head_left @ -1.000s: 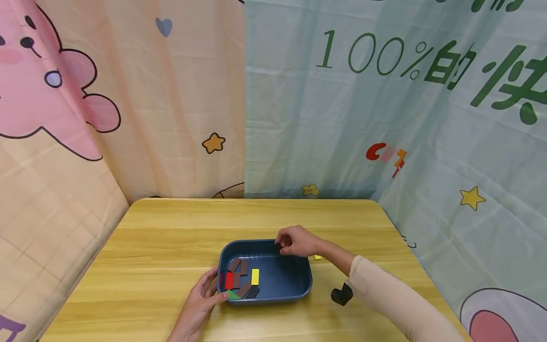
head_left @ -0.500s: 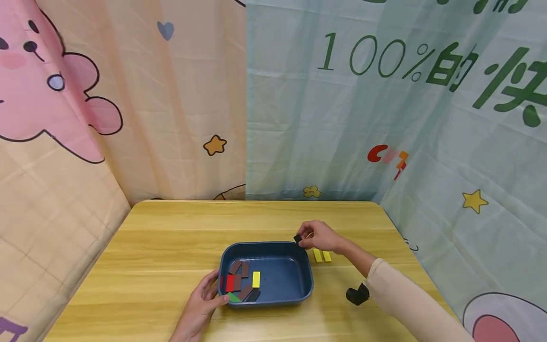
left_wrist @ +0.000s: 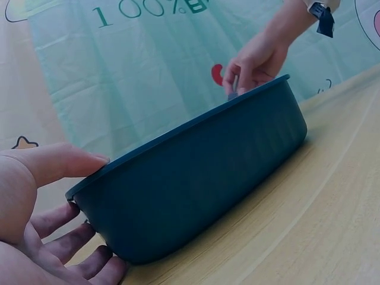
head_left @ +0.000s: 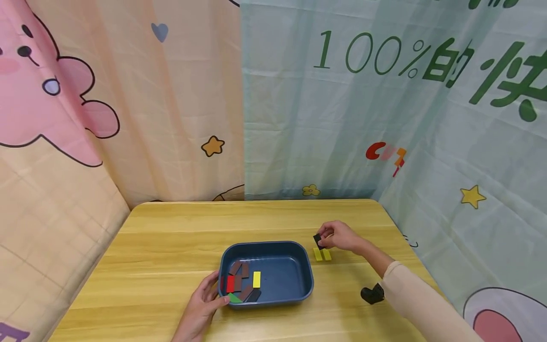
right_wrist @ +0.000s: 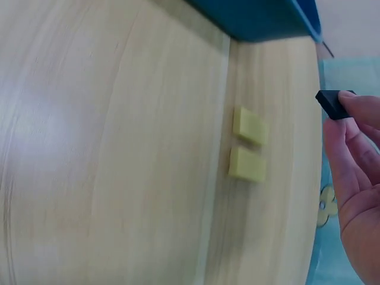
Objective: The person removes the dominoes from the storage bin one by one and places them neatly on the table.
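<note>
My left hand point(head_left: 198, 304) holds the near left corner of a dark blue plastic basin point(head_left: 284, 278), thumb over the rim and fingers point(left_wrist: 62, 246) along the outer wall. Several small blocks lie at the basin's left end: brown point(head_left: 245, 270), red point(head_left: 231, 283), green point(head_left: 233, 298), black point(head_left: 254, 295) and yellow point(head_left: 257, 279). Beyond the basin's right side, my right hand point(head_left: 340, 236) pinches a black rectangular block point(right_wrist: 333, 105) between thumb and fingers, raised above the table. Just below it, two yellow blocks point(right_wrist: 248, 164) lie side by side on the wood, a narrow gap between them.
The light wooden table point(head_left: 171, 228) ends at printed curtains point(head_left: 299, 118) behind and at both sides. A black device point(head_left: 372, 294) shows beside the right sleeve point(head_left: 416, 297), over the table's right part.
My right hand has moved from the basin's far right rim rightward, bringing the black block over by the yellow pair, which has come into view. My left hand keeps its hold on the basin.
</note>
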`<state>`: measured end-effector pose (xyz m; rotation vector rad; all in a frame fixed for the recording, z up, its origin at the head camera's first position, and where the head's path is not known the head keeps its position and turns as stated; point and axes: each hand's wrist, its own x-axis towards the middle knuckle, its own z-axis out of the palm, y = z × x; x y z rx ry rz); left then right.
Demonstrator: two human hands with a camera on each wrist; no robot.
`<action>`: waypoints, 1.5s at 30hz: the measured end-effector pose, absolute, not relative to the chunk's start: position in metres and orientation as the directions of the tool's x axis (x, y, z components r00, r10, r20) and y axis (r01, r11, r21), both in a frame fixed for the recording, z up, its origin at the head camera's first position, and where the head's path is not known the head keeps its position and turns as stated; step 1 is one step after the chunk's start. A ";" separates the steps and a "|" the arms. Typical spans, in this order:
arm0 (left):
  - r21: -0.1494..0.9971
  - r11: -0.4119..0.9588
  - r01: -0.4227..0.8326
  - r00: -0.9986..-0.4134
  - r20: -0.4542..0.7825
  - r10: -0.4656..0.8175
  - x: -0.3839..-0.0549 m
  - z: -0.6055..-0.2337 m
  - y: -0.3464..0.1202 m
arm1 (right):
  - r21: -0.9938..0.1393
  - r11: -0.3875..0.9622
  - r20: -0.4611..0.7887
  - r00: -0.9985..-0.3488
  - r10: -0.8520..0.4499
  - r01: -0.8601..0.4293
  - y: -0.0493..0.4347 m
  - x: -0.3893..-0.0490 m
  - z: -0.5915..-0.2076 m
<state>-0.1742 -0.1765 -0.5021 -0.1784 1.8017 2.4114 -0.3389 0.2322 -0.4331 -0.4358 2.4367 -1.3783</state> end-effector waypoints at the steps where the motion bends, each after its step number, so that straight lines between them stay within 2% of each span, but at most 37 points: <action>1: 0.944 -0.280 -0.172 -0.985 -0.170 0.030 -0.174 -0.502 -0.176 | -0.866 0.492 -0.124 -0.912 -0.390 -0.092 0.237 -0.339 -0.435; 15: 0.950 -0.253 -0.181 -0.983 -0.181 0.023 -0.176 -0.499 -0.175 | -0.881 0.473 -0.146 -0.942 -0.302 -0.015 0.279 -0.330 -0.463; 23: 0.947 -0.269 -0.176 -0.984 -0.174 0.031 -0.177 -0.502 -0.171 | -0.821 0.570 -0.189 -0.955 -0.227 0.028 0.287 -0.330 -0.480; 29: 0.943 -0.286 -0.171 -0.985 -0.171 0.027 -0.176 -0.503 -0.172 | -0.669 0.740 -0.125 -0.970 -0.211 -0.075 0.283 -0.334 -0.476; 33: 0.941 -0.291 -0.172 -0.985 -0.175 0.015 -0.175 -0.502 -0.175 | -0.602 0.788 -0.084 -0.970 -0.227 -0.132 0.282 -0.334 -0.477; 45: 0.943 -0.281 -0.175 -0.984 -0.176 0.023 -0.174 -0.503 -0.176 | -0.661 0.730 -0.050 -0.961 -0.273 -0.173 0.289 -0.334 -0.475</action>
